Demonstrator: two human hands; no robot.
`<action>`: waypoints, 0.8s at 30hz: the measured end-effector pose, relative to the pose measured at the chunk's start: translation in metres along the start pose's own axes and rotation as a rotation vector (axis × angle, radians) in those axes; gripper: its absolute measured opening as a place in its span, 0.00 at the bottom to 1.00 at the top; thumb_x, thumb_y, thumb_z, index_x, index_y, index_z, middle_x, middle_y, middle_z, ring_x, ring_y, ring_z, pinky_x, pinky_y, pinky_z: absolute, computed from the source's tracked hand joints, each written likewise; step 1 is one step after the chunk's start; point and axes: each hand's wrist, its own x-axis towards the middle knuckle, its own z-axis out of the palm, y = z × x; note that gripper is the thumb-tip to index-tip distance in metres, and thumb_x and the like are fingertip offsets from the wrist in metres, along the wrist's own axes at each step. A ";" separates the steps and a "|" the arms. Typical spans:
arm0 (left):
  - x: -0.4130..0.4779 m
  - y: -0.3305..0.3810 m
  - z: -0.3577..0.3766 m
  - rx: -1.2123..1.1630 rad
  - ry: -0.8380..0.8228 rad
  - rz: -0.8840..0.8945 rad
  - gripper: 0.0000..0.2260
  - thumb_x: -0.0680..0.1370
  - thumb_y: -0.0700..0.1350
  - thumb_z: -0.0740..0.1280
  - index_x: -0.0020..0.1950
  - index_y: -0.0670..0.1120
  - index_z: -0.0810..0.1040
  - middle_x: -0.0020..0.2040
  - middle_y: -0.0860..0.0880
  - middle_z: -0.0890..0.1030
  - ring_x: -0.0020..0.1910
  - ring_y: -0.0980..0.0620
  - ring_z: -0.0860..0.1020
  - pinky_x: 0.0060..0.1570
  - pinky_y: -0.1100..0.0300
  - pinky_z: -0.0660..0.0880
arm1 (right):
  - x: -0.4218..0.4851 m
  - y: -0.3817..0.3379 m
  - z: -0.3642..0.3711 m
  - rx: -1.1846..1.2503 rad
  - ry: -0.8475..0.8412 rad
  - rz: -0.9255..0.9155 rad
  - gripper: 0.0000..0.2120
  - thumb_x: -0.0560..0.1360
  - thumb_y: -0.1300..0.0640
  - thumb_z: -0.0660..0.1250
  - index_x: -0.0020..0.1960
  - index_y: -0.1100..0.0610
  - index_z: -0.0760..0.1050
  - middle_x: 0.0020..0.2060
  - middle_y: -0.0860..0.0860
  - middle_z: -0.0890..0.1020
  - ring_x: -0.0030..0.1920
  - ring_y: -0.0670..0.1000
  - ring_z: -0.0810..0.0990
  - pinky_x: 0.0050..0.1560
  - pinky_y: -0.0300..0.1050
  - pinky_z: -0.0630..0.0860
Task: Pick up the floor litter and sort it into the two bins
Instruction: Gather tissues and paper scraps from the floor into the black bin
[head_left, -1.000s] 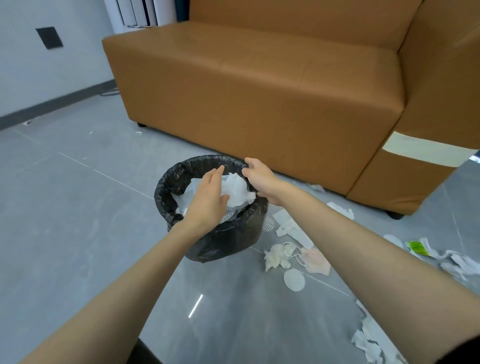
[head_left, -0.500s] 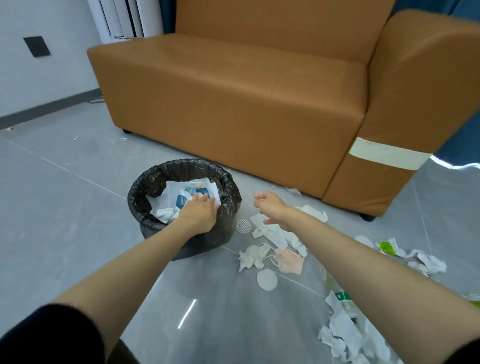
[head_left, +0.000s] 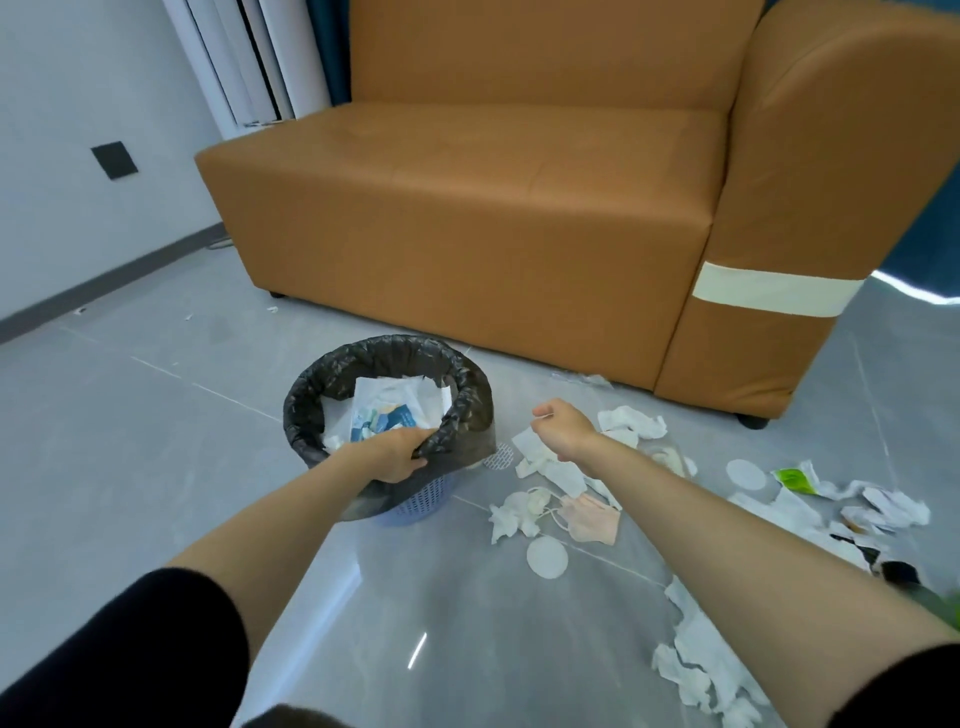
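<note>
- Bin, black liner, left of centre on floor, in front of sofa.
- Bin contents: white paper and printed scraps. Part of litter deposited.
- Left hand: grips near rim of bin, fingers curled over liner.
- Right hand: hovers over floor litter just right of bin, fingers curled. Pinching scrap or not: cannot tell.
- On floor: crumpled tissue, pink mask, round pad, green wrapper, torn paper.
- Second bin not in view.
- Judgement: sorting partly done, most litter uncollected.

The right hand curls away, its grasp unreadable; the left hand covers part of the bin rim.
</note>
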 end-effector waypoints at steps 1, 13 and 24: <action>-0.001 -0.004 0.003 0.012 0.019 0.003 0.23 0.81 0.44 0.57 0.76 0.47 0.55 0.73 0.43 0.64 0.71 0.41 0.64 0.70 0.52 0.60 | -0.001 0.003 -0.001 0.017 0.015 0.002 0.17 0.78 0.59 0.56 0.67 0.56 0.67 0.67 0.53 0.70 0.65 0.55 0.70 0.53 0.44 0.67; 0.001 0.042 0.021 0.072 0.590 0.330 0.33 0.78 0.40 0.62 0.77 0.43 0.47 0.78 0.48 0.49 0.77 0.48 0.47 0.74 0.58 0.44 | 0.010 0.047 0.031 0.014 0.137 0.105 0.18 0.78 0.63 0.56 0.67 0.59 0.69 0.67 0.56 0.72 0.66 0.57 0.70 0.63 0.44 0.67; 0.045 0.050 0.116 -0.069 0.370 0.440 0.31 0.76 0.36 0.63 0.76 0.45 0.54 0.77 0.49 0.54 0.73 0.48 0.61 0.67 0.53 0.66 | 0.029 0.120 0.075 -0.338 0.039 0.122 0.22 0.75 0.56 0.64 0.68 0.54 0.67 0.67 0.55 0.69 0.68 0.58 0.66 0.65 0.49 0.66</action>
